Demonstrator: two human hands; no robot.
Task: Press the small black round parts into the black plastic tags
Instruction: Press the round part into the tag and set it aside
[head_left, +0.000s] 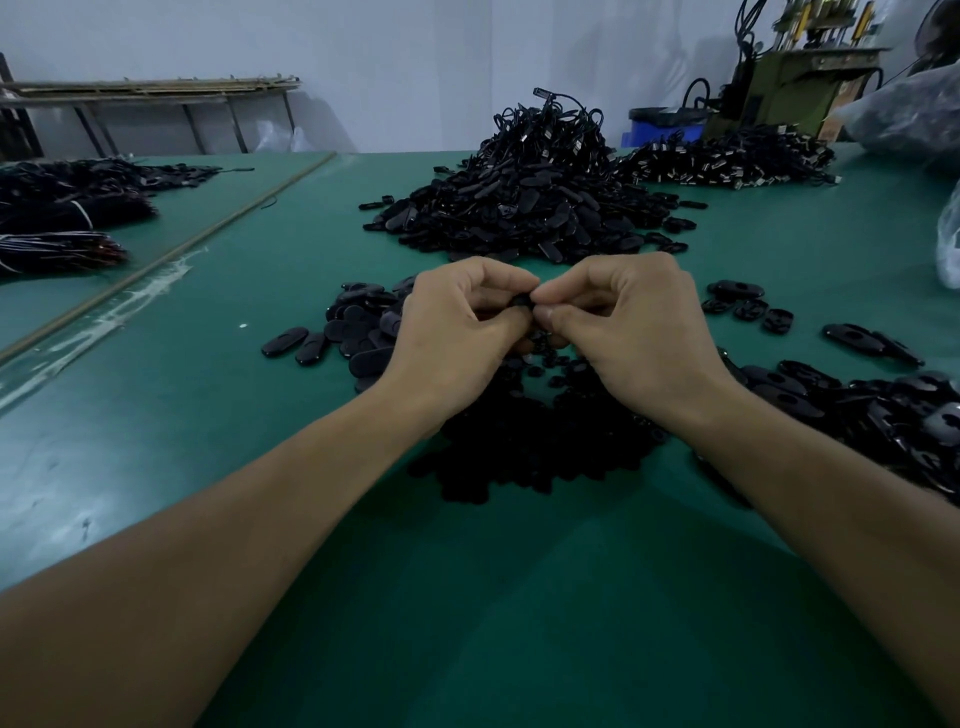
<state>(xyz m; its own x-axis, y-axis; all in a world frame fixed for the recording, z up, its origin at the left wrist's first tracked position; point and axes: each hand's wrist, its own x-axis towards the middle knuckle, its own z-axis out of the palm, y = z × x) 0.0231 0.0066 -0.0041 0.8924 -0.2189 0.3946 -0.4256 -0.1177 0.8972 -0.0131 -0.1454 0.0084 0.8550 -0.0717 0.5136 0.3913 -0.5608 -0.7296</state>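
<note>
My left hand (457, 327) and my right hand (628, 322) meet fingertip to fingertip above the green table (467, 597). Between them they pinch a black plastic tag (521, 301), mostly hidden by the fingers. Whether a round part sits in it cannot be seen. Under my wrists lies a heap of small black round parts (535, 447). Loose oval black tags (343, 332) lie left of my left hand. More tags (893, 426) lie by my right forearm.
A tall pile of black tags (540, 208) rises behind my hands, with corded pieces (727, 158) further back right. Bundled black cords (62, 218) lie at the far left. A clear plastic bag (950, 234) sits at the right edge. A machine (795, 88) stands behind the table.
</note>
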